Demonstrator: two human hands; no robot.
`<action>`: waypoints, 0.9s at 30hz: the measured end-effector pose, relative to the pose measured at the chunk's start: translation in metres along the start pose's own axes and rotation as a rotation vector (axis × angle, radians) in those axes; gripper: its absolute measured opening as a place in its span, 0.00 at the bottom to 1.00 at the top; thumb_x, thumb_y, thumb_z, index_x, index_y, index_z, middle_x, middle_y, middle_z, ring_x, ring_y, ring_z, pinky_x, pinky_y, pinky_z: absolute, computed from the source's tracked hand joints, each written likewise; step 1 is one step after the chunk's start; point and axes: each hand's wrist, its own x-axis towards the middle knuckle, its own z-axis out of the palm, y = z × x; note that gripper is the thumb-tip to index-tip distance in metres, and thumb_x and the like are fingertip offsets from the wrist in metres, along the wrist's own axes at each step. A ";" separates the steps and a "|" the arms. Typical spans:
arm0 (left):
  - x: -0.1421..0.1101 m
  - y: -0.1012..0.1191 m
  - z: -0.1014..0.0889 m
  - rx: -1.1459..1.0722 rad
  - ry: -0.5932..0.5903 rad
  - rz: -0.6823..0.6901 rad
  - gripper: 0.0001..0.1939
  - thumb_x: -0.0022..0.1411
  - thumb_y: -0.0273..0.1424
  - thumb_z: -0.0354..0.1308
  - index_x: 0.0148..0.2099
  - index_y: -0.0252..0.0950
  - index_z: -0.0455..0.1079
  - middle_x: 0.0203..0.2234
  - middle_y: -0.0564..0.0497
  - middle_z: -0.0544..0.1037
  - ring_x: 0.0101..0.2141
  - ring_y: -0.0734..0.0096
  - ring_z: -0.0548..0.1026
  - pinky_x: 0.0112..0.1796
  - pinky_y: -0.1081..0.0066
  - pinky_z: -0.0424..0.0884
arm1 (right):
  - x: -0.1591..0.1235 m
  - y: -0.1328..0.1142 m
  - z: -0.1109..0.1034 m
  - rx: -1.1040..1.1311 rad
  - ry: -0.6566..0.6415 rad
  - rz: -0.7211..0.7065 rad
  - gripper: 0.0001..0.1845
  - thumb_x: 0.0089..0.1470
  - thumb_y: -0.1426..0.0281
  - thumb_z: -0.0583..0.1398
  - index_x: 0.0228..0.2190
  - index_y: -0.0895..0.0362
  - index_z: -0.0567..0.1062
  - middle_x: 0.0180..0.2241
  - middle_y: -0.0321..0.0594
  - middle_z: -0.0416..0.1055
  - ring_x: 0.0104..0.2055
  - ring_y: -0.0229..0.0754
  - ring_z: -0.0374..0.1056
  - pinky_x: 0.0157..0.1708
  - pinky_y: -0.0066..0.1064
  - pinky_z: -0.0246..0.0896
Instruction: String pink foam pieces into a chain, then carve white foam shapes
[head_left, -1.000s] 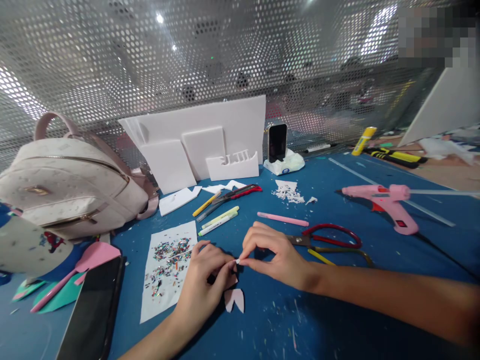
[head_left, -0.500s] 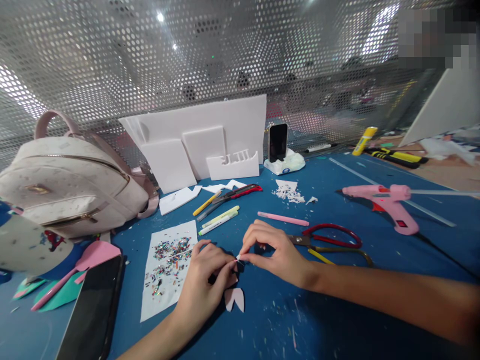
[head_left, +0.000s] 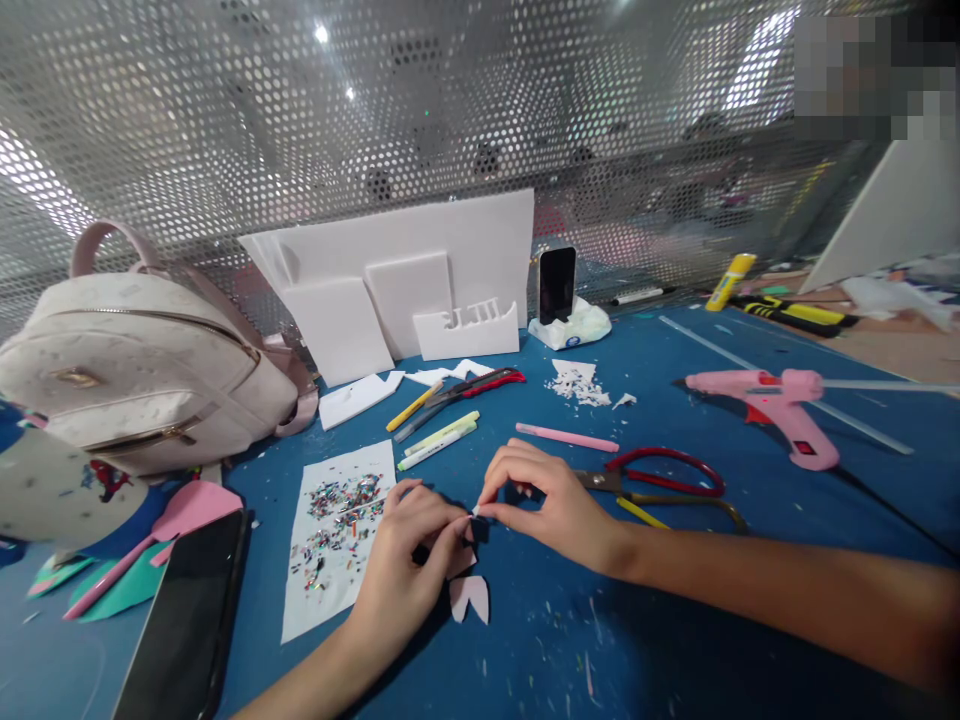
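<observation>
My left hand [head_left: 416,545] is closed, its thumb and forefinger pinching the edge of a small pale pink piece [head_left: 463,560] that is mostly hidden under the fingers. From the right, my right hand [head_left: 551,505] meets it, fingertips pinched on a tiny white bit [head_left: 475,511] too small to name. Both hands' fingertips nearly touch. Just below them a pale pink cutout with a V-shaped notch [head_left: 469,598] lies flat on the blue table [head_left: 540,640]. Left of my left hand is a white sheet [head_left: 300,600] strewn with colourful glittery bits.
Scissors with red handles [head_left: 664,470] lie by my right wrist. Beyond are a pink pen [head_left: 566,437], highlighters [head_left: 439,440], a cutter [head_left: 480,384] and white foam boards [head_left: 337,325]. A pink glue gun [head_left: 787,400] rests at right; a phone [head_left: 184,620] and backpack [head_left: 142,350] are left.
My right fingertips have shifted very slightly left and up with the tiny white bit, closer to my left fingertips. Everything else looks the same.
</observation>
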 end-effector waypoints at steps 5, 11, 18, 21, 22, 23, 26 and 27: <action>0.000 0.000 0.000 -0.016 0.015 -0.013 0.16 0.71 0.32 0.51 0.31 0.40 0.73 0.23 0.55 0.76 0.29 0.66 0.71 0.52 0.56 0.59 | 0.000 0.001 0.000 -0.012 -0.020 0.024 0.05 0.59 0.70 0.66 0.31 0.55 0.77 0.31 0.36 0.73 0.35 0.41 0.63 0.34 0.33 0.57; 0.002 0.000 -0.001 -0.054 0.040 -0.047 0.18 0.72 0.33 0.50 0.29 0.39 0.72 0.22 0.54 0.75 0.29 0.66 0.71 0.47 0.60 0.62 | -0.001 0.003 0.001 -0.015 -0.035 0.029 0.06 0.58 0.69 0.67 0.31 0.55 0.77 0.31 0.36 0.72 0.35 0.40 0.63 0.33 0.33 0.57; 0.002 -0.001 -0.001 -0.072 0.053 -0.069 0.19 0.72 0.33 0.51 0.27 0.39 0.71 0.22 0.54 0.75 0.28 0.67 0.71 0.43 0.62 0.63 | -0.002 0.004 0.001 0.003 -0.036 -0.004 0.06 0.58 0.68 0.67 0.31 0.55 0.77 0.31 0.36 0.72 0.34 0.40 0.63 0.34 0.33 0.58; 0.003 -0.001 -0.001 -0.071 0.052 -0.071 0.19 0.72 0.34 0.51 0.28 0.39 0.72 0.22 0.54 0.75 0.28 0.67 0.71 0.43 0.62 0.63 | -0.001 0.002 0.001 0.003 -0.025 -0.033 0.06 0.58 0.68 0.67 0.31 0.55 0.76 0.30 0.36 0.72 0.34 0.40 0.63 0.34 0.33 0.59; 0.003 -0.001 -0.001 -0.068 0.052 -0.071 0.18 0.72 0.34 0.51 0.28 0.39 0.73 0.22 0.54 0.76 0.28 0.66 0.71 0.43 0.62 0.63 | -0.001 0.001 0.001 0.000 -0.024 -0.050 0.06 0.58 0.68 0.67 0.31 0.56 0.76 0.30 0.36 0.72 0.34 0.40 0.64 0.35 0.33 0.59; 0.003 -0.002 -0.001 -0.065 0.053 -0.071 0.18 0.71 0.33 0.51 0.29 0.39 0.73 0.22 0.53 0.76 0.28 0.66 0.71 0.43 0.62 0.63 | -0.001 0.000 0.001 -0.003 -0.025 -0.069 0.06 0.59 0.68 0.66 0.31 0.56 0.76 0.30 0.36 0.73 0.34 0.40 0.64 0.35 0.34 0.59; 0.002 -0.002 0.000 -0.049 0.053 -0.062 0.18 0.71 0.33 0.51 0.29 0.39 0.74 0.22 0.53 0.76 0.29 0.66 0.71 0.44 0.61 0.63 | -0.001 -0.002 0.001 -0.022 -0.022 -0.124 0.08 0.60 0.67 0.65 0.31 0.56 0.75 0.30 0.37 0.73 0.34 0.41 0.65 0.35 0.34 0.60; 0.001 -0.001 0.000 -0.043 0.053 -0.057 0.17 0.71 0.33 0.51 0.29 0.39 0.73 0.22 0.53 0.76 0.29 0.66 0.71 0.45 0.60 0.63 | -0.002 -0.003 0.000 -0.027 -0.018 -0.138 0.08 0.61 0.66 0.65 0.30 0.56 0.75 0.30 0.37 0.73 0.34 0.41 0.65 0.35 0.35 0.61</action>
